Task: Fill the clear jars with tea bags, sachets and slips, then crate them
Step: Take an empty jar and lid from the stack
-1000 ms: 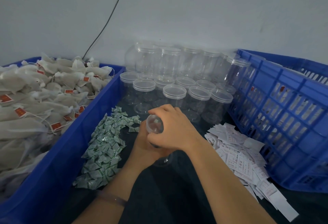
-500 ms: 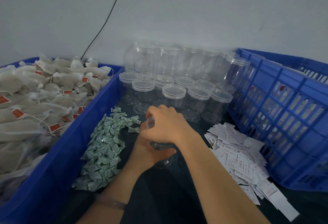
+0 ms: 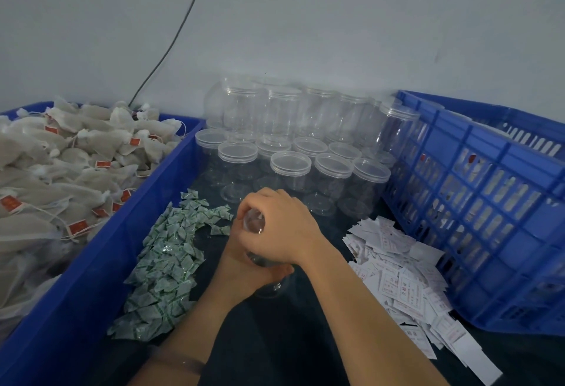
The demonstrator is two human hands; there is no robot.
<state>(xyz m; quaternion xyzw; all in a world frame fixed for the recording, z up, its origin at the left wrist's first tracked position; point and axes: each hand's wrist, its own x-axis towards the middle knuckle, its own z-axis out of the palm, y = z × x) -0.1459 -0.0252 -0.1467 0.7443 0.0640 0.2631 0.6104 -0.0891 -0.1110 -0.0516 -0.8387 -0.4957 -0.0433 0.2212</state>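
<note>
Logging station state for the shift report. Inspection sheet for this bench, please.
Surface: dark tabletop, largely covered by stock.
Job's things: one clear jar held at centre; lidded empty jars stacked against the wall; tea bags heaped in blue bin, left; green sachets piled beside it; white slips piled right; blue crate far right, contents unclear.
Clutter: nothing seen.
Hands: left hand grips the jar's body; right hand curled over its lid.
Cables: one dark cable running down the wall behind the bin.
Surroundings: plain pale wall.
</note>
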